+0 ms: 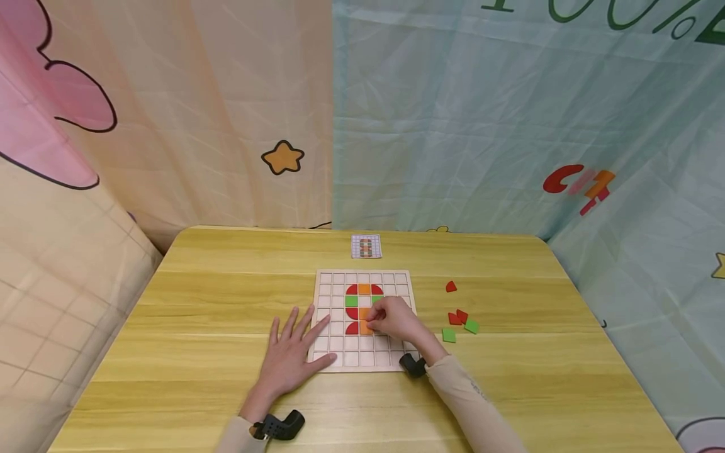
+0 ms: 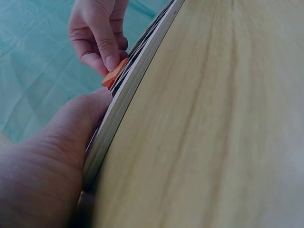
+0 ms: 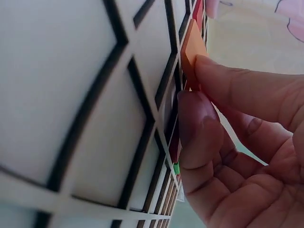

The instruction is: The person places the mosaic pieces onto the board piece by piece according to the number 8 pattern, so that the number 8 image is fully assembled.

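A white gridded board [image 1: 359,359] lies on the table with red, orange and green tiles set in its middle columns. Thumb and finger of my right hand [image 1: 398,319] pinch an orange square tile [image 3: 191,50] at the lower part of this pattern. The left wrist view shows that orange tile [image 2: 114,75] tilted, standing a little proud of the board. My left hand [image 1: 290,357] rests with spread fingers along the board's left edge, its thumb near the lower left corner. Part of the pattern's right side is hidden under my right hand.
Right of the board lie loose red quarter-round tiles [image 1: 451,287] and two green square tiles [image 1: 449,335]. A small pattern card [image 1: 366,246] lies behind the board. Printed curtains [image 1: 430,126] hang around the wooden table [image 1: 187,352].
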Demonstrator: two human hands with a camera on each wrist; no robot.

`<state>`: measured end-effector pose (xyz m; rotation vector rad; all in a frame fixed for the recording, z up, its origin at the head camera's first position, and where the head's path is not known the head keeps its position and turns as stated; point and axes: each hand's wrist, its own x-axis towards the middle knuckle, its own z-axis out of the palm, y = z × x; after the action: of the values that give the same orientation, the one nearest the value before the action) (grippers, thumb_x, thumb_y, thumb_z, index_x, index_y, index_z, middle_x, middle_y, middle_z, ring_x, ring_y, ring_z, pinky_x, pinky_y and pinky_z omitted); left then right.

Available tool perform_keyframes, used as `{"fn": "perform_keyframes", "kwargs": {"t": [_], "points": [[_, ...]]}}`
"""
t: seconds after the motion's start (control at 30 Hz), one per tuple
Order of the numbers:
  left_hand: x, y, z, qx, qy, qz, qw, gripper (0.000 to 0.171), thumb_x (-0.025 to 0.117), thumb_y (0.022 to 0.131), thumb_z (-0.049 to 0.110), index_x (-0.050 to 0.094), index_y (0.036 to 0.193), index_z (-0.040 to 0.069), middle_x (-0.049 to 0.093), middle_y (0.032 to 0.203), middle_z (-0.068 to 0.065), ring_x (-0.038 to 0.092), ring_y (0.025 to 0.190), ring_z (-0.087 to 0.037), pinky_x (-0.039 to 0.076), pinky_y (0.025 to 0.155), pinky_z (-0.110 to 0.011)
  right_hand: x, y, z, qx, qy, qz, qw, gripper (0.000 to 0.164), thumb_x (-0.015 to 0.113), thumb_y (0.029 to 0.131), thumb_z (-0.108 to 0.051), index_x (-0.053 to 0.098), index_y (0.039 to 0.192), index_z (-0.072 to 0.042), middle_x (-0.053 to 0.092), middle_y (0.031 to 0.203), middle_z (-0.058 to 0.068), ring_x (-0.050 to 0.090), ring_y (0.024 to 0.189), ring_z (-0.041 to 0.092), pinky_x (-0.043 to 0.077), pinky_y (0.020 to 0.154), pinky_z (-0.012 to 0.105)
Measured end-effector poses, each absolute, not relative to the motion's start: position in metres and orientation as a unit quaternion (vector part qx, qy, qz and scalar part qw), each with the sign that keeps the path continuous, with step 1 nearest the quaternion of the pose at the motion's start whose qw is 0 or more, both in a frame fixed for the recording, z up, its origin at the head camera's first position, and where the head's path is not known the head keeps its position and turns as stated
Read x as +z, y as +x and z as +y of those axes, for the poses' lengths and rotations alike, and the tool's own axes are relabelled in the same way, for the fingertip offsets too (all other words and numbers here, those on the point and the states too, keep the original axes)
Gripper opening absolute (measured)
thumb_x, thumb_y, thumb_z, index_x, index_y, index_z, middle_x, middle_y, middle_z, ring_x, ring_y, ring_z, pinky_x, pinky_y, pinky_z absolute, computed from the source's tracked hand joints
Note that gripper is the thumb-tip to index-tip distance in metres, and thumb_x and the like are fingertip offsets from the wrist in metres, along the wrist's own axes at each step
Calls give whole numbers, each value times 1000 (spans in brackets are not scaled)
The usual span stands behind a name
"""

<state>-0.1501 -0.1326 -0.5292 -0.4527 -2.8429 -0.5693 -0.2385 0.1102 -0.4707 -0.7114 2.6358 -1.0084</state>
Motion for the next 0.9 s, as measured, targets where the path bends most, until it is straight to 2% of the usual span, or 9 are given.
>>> {"fn": "perform_keyframes", "kwargs": {"t": [0.23,0.6,0.77,0.9], "points": [[-531,-150,-132,-196,-155,-961,116,73,53,84,66,41,145,27,27,153,-10,16,139,-39,2,107,-62,-470,-237,111,-326,-245,906,109,16,77,79,-9,65,70,-11,56,64,-8,50,63,9,44,59,24],[-531,-151,-133,-192,-150,-965,98,75,50,84,68,36,147,30,22,155,-7,11,141,-36,-2,108,-59,-467,-230,113,-333,-244,902,127,11,75,81,-8,65,78,-10,57,68,-6,51,63,11,45,59,24],[-530,-151,-132,-188,-149,-966,95,75,47,85,70,35,148,30,22,155,-6,11,141,-36,-1,108,-60,-469,-230,124,-337,-266,894,129,8,75,83,-12,68,79,-13,59,72,-9,51,65,11,45,60,24],[-529,-150,-132,-187,-149,-967,93,75,46,85,70,35,148,30,21,155,-6,11,141,-36,-1,108,-59,-471,-231,140,-368,-266,884,112,4,71,86,-14,70,83,-11,61,77,-8,52,69,12,46,62,25]]}}
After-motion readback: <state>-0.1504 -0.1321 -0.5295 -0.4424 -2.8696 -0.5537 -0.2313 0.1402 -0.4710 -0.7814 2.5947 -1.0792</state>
